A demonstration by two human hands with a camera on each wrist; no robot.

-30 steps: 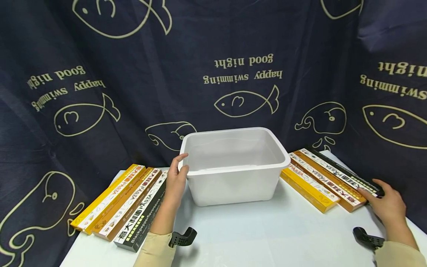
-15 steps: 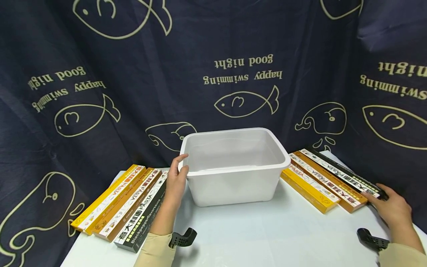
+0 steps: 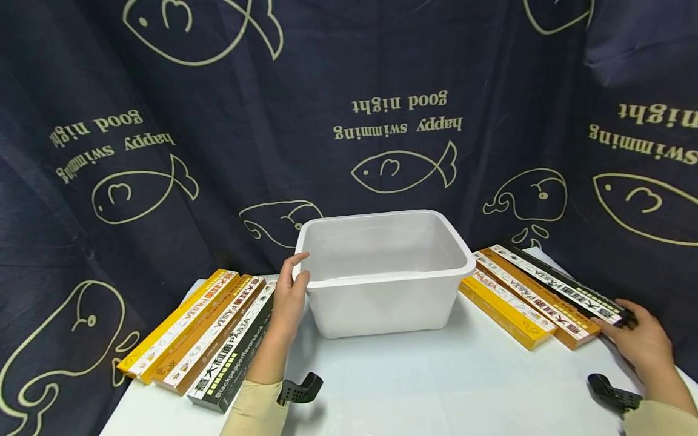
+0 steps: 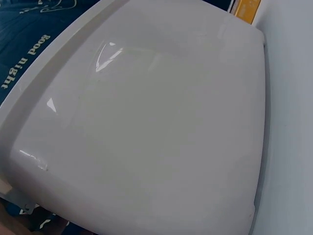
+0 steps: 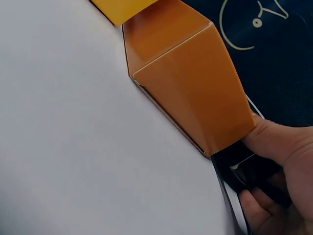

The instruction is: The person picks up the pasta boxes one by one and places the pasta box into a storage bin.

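Observation:
A white plastic bin (image 3: 382, 307) stands upright in the middle of the table. My left hand (image 3: 289, 300) grips its left front rim, and the left wrist view is nearly filled by the bin's side. At the right, a black pasta box (image 3: 572, 286) lies beside an orange pasta box (image 3: 579, 336) and a yellow pasta box (image 3: 507, 309). My right hand (image 3: 646, 342) holds the near end of the black box, thumb on the side by the orange box and fingers around the other. In the right wrist view the orange box (image 5: 190, 88) partly covers the black one.
Left of the bin lie a yellow pasta box (image 3: 177, 330), an orange pasta box (image 3: 209, 336) and a black pasta box (image 3: 234, 363), side by side on the white table (image 3: 382, 387). A dark blue curtain (image 3: 305, 133) with fish drawings hangs behind and at both sides.
My right hand has shifted slightly right and toward me, settling around the near end of the black pasta box. My left hand and the bin have stayed in place.

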